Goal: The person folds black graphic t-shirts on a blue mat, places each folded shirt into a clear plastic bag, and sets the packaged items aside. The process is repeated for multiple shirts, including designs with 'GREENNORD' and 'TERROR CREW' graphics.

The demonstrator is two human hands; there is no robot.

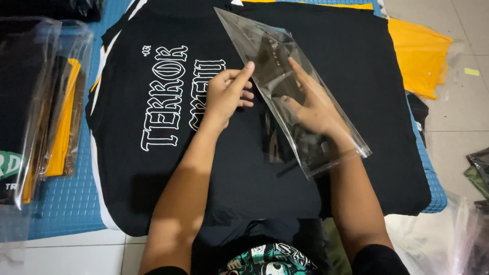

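Note:
A black T-shirt (pixel 326 71) with white printed lettering lies spread flat on a blue mat (pixel 66 203). Over it I hold a clear plastic sleeve bag (pixel 254 40), slanting from upper left to lower right. My right hand (pixel 313 109) is pushed inside the bag through its open lower end, fingers spread toward the far end. My left hand (pixel 229 94) pinches the bag's left edge with thumb and forefinger. The bag holds nothing but my hand.
Bagged folded shirts (pixel 35 102), black and yellow, are stacked at the left. A yellow garment (pixel 420 56) lies at the upper right under the black shirt. More clear bags (pixel 448 239) sit on the white tiled floor (pixel 458 127) at the lower right.

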